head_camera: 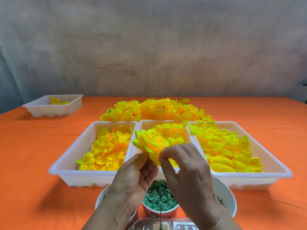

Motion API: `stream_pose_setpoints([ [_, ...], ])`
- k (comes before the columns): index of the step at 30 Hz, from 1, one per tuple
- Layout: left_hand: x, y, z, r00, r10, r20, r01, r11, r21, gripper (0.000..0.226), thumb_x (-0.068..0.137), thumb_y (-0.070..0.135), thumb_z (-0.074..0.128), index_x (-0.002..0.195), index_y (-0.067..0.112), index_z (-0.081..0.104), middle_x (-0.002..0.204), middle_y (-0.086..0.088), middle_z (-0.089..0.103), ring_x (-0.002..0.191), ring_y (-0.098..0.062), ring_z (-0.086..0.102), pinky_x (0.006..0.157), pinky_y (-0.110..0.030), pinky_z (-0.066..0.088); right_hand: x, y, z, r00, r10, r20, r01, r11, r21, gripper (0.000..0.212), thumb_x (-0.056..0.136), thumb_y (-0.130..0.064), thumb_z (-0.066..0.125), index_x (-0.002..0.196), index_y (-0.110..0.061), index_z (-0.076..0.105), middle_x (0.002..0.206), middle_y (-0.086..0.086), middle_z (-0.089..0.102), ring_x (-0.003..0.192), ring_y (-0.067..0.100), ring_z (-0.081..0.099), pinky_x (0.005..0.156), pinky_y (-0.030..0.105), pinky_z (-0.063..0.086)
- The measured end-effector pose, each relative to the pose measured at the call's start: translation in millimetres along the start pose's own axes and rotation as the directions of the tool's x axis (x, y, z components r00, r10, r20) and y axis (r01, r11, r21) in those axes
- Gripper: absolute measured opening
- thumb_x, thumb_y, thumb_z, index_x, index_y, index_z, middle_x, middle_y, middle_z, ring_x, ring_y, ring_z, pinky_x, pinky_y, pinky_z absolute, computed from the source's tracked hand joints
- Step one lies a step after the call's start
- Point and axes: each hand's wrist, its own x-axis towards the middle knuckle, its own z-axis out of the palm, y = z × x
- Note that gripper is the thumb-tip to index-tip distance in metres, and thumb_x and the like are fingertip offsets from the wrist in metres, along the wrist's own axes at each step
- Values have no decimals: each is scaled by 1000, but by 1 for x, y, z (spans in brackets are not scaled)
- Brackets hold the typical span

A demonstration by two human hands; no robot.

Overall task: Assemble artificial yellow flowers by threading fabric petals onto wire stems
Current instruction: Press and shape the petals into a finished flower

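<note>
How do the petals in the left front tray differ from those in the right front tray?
The left tray's petals are small, rounded and orange-tinged; the right tray's petals are larger, pointed and lemon yellow. Both are loose yellow fabric pieces, heaped.

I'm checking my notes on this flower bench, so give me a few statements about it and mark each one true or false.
1. The left hand and right hand hold one flower. True.
2. The rings in the cup are red. False: they are green.
3. The far tray is heaped full. False: only a few petals lie in it.
4. A pile of flowers lies behind the three near trays. True.
</note>
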Motion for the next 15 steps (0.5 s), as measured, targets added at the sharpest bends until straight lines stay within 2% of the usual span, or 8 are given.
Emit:
stream_pose_setpoints([
  [4, 2, 2, 2, 999, 32, -44, -33, 999, -8, 45, 94, 6, 53, 56, 12, 76, 64, -6, 71, 54, -12, 69, 48, -23, 56, -5, -1, 3, 995, -92, 45, 91, 996, 26, 21, 92, -20, 56, 75, -12, 66, 72, 1, 61, 67, 25, 55, 59, 37, 47],
  [8, -1, 3, 3, 998, 61, -31, -60, 997, 44, 41, 94, 7, 54, 59, 12, 76, 63, -4, 70, 54, -10, 68, 49, -21, 55, -2, -3, -3, 999, 33, 11, -33, 999, 38, 15, 88, -31, 62, 87, -17, 67, 78, -4, 60, 75, 21, 57, 66, 34, 47],
  [11, -4, -1, 4, 996, 94, -7, -93, 992, 89, 29, 95, 5, 52, 75, 10, 72, 64, -3, 69, 55, -9, 67, 50, -21, 55, 6, -8, -2, 998, 66, 21, -65, 996, -62, 22, 85, -41, 62, 89, -20, 68, 81, -3, 59, 79, 22, 56, 69, 33, 45],
  [15, -4, -4, 7, 989, 144, -10, -142, 981, 131, 18, 96, 3, 50, 90, 2, 68, 77, -10, 73, 64, -14, 70, 54, -23, 57, 3, -9, 3, 997, -73, -2, 72, 988, -135, 17, 88, -22, 66, 74, -14, 67, 73, 3, 57, 70, 28, 53, 59, 39, 47],
])
